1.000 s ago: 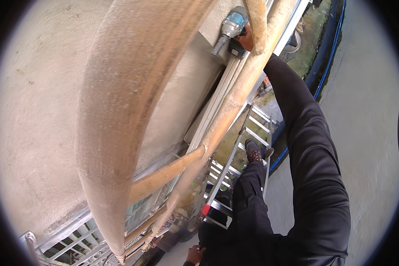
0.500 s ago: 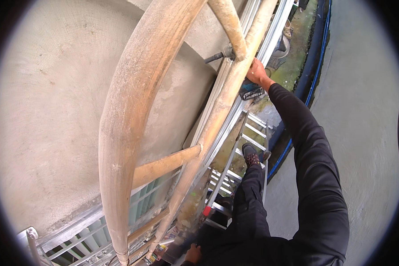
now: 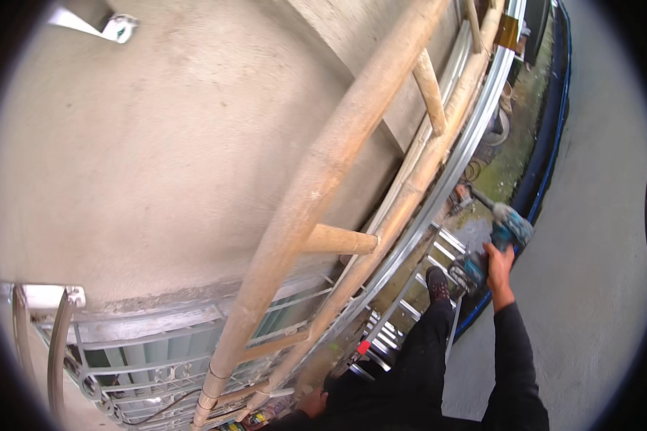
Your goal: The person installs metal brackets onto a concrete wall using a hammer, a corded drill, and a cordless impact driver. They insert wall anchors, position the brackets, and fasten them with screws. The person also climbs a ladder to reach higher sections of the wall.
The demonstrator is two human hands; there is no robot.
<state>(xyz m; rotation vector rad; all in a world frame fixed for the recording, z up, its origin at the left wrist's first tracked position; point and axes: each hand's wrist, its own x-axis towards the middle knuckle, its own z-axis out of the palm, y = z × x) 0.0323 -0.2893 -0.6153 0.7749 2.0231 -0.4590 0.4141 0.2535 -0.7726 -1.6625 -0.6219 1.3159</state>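
My right hand (image 3: 500, 271) is wrapped round the grip of a teal and black cordless power drill (image 3: 511, 228). The drill is held out right of the long metal rail, with its front end angled up and left. Low in the view my left hand (image 3: 313, 403) looks curled, close to the foot of the bamboo ladder (image 3: 305, 197). Whatever it grips is hidden. Beneath me stands a metal stepladder (image 3: 410, 309), and my shoe (image 3: 437, 284) rests on it.
A plastered wall (image 3: 158, 158) fills the left, above a metal window grille (image 3: 158, 337). The long metal rail (image 3: 438, 194) runs beside the bamboo ladder. A dark pipe with a blue line (image 3: 546, 154) borders the grey ground (image 3: 589, 237) at right. Several items lie on the mossy strip below.
My right hand has come away from behind the bamboo ladder, out to the right and nearer me, bringing the drill into plain view. The view has shifted; my left hand remains low.
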